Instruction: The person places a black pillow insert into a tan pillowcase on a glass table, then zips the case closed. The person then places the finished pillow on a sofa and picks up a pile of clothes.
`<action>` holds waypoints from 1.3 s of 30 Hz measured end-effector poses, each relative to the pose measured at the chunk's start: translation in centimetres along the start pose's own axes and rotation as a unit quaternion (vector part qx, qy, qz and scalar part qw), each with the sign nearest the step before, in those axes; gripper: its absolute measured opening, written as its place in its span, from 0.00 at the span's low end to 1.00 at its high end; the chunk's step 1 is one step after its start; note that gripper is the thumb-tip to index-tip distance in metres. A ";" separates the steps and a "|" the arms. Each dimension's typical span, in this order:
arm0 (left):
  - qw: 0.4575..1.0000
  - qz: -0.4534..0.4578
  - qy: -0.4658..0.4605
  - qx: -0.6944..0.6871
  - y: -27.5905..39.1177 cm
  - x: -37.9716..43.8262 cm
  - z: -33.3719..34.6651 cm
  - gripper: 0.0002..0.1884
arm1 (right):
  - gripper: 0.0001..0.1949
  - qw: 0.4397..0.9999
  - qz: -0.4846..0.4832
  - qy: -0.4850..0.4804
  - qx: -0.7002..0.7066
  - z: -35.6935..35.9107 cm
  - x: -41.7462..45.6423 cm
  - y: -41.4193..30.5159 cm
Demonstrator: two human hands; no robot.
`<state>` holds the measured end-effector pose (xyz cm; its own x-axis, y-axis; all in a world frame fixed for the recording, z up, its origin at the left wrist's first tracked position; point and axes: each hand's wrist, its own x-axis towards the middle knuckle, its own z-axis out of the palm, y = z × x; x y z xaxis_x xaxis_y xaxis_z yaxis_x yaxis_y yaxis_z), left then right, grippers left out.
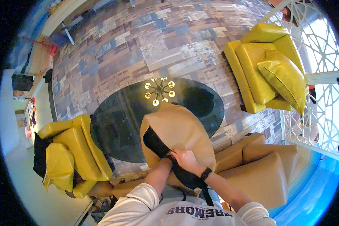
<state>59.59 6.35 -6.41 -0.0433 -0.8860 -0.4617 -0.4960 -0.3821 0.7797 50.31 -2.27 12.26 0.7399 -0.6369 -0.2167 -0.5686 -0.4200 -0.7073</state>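
Note:
A tan leather-like cushion cover stands tilted before me, its long side opening showing a black inner piece. My right hand, with a dark band on the wrist, grips the edge of the opening near its middle. My left hand lies inside the opening, hidden from the wrist on; only the left forearm shows. More black material bulges out of the lower part of the opening, below my right hand.
Behind the cushion is a dark oval glass table reflecting a lamp. Yellow armchairs stand at left and right, each with a yellow cushion. A tan sofa curves around me. A white lattice screen stands at right.

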 end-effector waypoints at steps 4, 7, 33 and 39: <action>0.999 0.008 0.026 0.040 1.5 0.1 0.1 0.28 | 0.12 0.999 0.041 0.012 0.008 3.4 1.5 2.5; 0.995 0.014 0.059 0.084 2.8 -0.2 -0.4 0.27 | 0.15 0.995 0.095 0.012 0.019 3.7 2.1 2.8; 0.937 0.153 0.290 0.118 11.3 -5.9 -7.7 0.10 | 0.28 0.974 0.118 -0.192 0.010 0.6 8.9 2.2; 0.899 0.190 0.314 0.238 15.4 -13.2 -16.6 0.10 | 0.27 0.970 0.147 -0.193 0.000 -0.6 9.9 1.0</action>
<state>66.95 7.80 18.70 0.1350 -0.9597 0.2464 -0.8707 0.0038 0.4918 56.86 -9.39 9.81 0.6251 -0.4390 -0.6455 -0.7758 -0.2575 -0.5761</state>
